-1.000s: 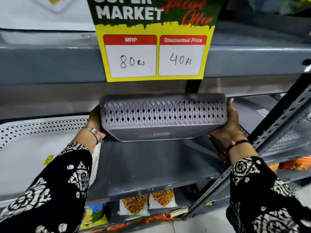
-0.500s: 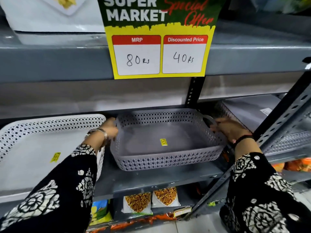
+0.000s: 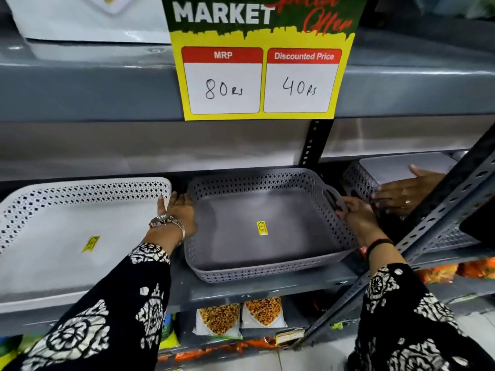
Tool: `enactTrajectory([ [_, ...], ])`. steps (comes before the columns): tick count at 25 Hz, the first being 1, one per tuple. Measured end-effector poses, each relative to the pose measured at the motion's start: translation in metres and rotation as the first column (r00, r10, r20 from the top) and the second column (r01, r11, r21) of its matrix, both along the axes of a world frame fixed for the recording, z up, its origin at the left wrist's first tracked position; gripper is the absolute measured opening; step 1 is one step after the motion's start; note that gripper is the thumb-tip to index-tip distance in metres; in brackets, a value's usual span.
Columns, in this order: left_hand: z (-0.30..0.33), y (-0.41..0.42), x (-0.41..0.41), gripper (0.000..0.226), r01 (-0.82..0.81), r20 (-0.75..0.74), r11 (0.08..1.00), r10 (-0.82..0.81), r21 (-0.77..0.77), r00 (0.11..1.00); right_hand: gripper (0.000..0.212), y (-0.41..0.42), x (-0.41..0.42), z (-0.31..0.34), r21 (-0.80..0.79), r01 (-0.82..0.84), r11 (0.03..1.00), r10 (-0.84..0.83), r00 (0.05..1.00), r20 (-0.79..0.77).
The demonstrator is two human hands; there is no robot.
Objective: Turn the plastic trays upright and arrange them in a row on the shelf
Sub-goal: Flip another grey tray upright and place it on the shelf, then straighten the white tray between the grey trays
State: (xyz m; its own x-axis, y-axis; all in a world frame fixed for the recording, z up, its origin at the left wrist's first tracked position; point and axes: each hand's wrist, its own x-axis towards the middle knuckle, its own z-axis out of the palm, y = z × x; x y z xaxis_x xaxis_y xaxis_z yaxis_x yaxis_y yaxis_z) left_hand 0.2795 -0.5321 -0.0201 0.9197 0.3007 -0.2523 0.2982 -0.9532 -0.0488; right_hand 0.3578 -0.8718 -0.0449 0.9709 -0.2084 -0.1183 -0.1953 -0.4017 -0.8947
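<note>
Grey tray (image 3: 267,228) upright on shelf (image 3: 267,287), centre frame. Left hand (image 3: 179,210) at its 9 o'clock wall, fingers loosely spread, gripping nothing. Right hand (image 3: 356,215) at 3 o'clock, closed on handle. White tray (image 3: 75,236) just beside, at 9. Third tray (image 3: 401,170) inverted at 2.

Head view, single wide-angle camera: worn on the person's head, facing forward and slightly down into the grey shelf (image 3: 267,290) at close range (edges bowed by the lens); price sign (image 3: 261,76) fills the upper centre.
</note>
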Motion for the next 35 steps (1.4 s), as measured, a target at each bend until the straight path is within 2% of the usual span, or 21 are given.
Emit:
enactTrajectory([
  [6, 0.000, -0.001, -0.005, 0.073, -0.002, -0.001, 1.000, 0.002, 0.015, 1.000, 0.034, 0.002, 0.001, -0.005, -0.056, 0.004, 0.998, -0.005, 1.000, -0.006],
  [9, 0.001, -0.001, -0.006, 0.072, -0.024, -0.019, 1.000, 0.023, -0.017, 1.000, 0.037, 0.005, -0.003, 0.000, -0.240, -0.033, 0.970, 0.024, 0.999, -0.041],
  [11, 0.008, 0.003, -0.010, 0.067, -0.030, 0.061, 0.997, 0.034, -0.067, 0.998, 0.046, 0.014, -0.008, 0.012, -0.386, -0.033, 0.922, 0.046, 0.999, 0.025],
  [15, 0.026, 0.030, -0.029, 0.055, -0.039, 0.369, 0.987, 0.095, -0.157, 0.925, 0.040, 0.084, -0.031, 0.043, -0.430, -0.085, 0.899, 0.228, 0.929, 0.293],
  [18, 0.026, 0.079, -0.056, 0.052, -0.064, 0.481, 0.983, 0.142, -0.175, 0.865, 0.041, 0.173, -0.057, 0.051, -0.405, -0.280, 0.870, 0.411, 0.866, 0.285],
  [21, 0.022, 0.141, -0.085, 0.053, -0.147, 0.486, 0.976, 0.208, -0.162, 0.849, 0.046, 0.247, -0.083, 0.033, -0.333, -0.454, 0.827, 0.521, 0.841, 0.148],
  [23, 0.019, 0.188, -0.102, 0.056, -0.229, 0.454, 0.964, 0.265, -0.133, 0.851, 0.054, 0.282, -0.097, 0.019, -0.249, -0.510, 0.823, 0.538, 0.841, 0.056],
  [26, 0.012, 0.250, -0.123, 0.059, -0.375, 0.383, 0.925, 0.369, -0.063, 0.847, 0.062, 0.310, -0.109, 0.008, -0.213, -0.463, 0.860, 0.472, 0.881, -0.008],
  [29, -0.002, 0.295, -0.140, 0.059, -0.467, 0.432, 0.868, 0.492, -0.170, 0.756, 0.059, 0.318, -0.115, 0.004, -0.222, -0.384, 0.896, 0.400, 0.916, 0.030],
  [32, -0.011, 0.317, -0.151, 0.063, -0.526, 0.300, 0.824, 0.566, -0.210, 0.768, 0.052, 0.318, -0.118, 0.003, -0.279, -0.351, 0.894, 0.381, 0.923, 0.061],
  [35, -0.017, 0.328, -0.155, 0.059, -0.519, 0.232, 0.822, 0.566, -0.234, 0.791, 0.054, 0.319, -0.119, 0.003, -0.327, -0.372, 0.868, 0.410, 0.911, 0.052],
])
